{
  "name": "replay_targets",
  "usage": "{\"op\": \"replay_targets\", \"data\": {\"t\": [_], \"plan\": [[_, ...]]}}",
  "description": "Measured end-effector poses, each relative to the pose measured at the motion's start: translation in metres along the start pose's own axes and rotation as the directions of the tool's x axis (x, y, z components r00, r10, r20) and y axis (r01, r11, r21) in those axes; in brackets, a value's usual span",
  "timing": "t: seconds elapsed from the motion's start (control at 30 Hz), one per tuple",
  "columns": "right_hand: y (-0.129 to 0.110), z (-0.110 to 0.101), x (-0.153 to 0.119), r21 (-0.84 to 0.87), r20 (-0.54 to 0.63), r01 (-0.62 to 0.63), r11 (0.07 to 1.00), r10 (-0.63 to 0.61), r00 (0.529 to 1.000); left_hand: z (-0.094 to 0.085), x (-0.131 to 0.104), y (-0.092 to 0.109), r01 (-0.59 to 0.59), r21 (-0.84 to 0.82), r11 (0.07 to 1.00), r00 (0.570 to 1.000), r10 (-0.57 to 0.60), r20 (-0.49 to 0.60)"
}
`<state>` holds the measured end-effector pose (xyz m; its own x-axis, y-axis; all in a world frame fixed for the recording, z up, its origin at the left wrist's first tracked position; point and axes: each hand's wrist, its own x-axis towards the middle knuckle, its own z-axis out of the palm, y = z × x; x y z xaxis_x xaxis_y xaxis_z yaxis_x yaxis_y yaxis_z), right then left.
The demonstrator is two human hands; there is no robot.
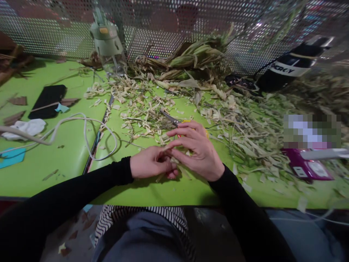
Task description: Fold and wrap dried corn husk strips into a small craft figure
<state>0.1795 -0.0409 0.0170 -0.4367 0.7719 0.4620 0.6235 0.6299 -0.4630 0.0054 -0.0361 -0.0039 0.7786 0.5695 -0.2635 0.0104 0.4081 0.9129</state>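
Observation:
Near the front edge of the green table (163,189), my left hand (152,162) is closed, its thumb and fingers pinching a pale strip of dried plant husk (174,155). My right hand (197,151) comes in from the right, its thumb and fingertips closed on the same strip beside the left fingers. Ends of pale husk stick out below both hands. Just beyond the right fingers lie scissors (170,118) with yellow handles, partly hidden by that hand. Cut husk scraps (141,109) lie scattered beyond both hands.
A husk bundle (191,60) lies by the perforated screen (163,22). A clear bottle (109,47) and a black bottle (289,69) stand at the back. Leftward are a phone (47,101), white cable (85,134) and tissue (25,128); rightward, a purple packet (308,165).

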Motion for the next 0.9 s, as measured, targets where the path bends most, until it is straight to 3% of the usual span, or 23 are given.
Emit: {"op": "replay_targets", "data": {"t": [0.1,0.2,0.3,0.43,0.67,0.9], "plan": [[0.002,-0.002,-0.001,0.026,-0.099,-0.068,0.997,0.070,0.993,-0.002,0.000,0.003,-0.061,-0.087,0.994,0.998,0.061,-0.007],[0.004,-0.001,-0.002,-0.003,-0.166,-0.119,0.993,0.117,0.979,-0.003,0.000,0.004,-0.095,-0.060,0.994,0.995,0.094,-0.029],[0.003,0.002,-0.003,-0.056,-0.192,-0.113,0.992,0.100,0.976,-0.003,-0.001,0.003,-0.104,0.148,0.983,0.991,0.114,-0.065],[0.001,0.006,-0.004,-0.012,-0.197,-0.125,0.992,0.121,0.973,-0.001,-0.005,0.001,-0.114,0.442,0.890,0.986,0.156,-0.060],[-0.004,0.010,-0.003,0.097,-0.121,-0.141,0.985,0.152,0.981,0.001,-0.006,-0.001,-0.112,0.565,0.817,0.993,0.112,0.034],[0.001,-0.001,-0.001,0.021,0.022,-0.206,0.978,0.206,0.978,-0.002,-0.004,0.003,-0.111,0.462,0.880,0.952,0.228,-0.205]]}}
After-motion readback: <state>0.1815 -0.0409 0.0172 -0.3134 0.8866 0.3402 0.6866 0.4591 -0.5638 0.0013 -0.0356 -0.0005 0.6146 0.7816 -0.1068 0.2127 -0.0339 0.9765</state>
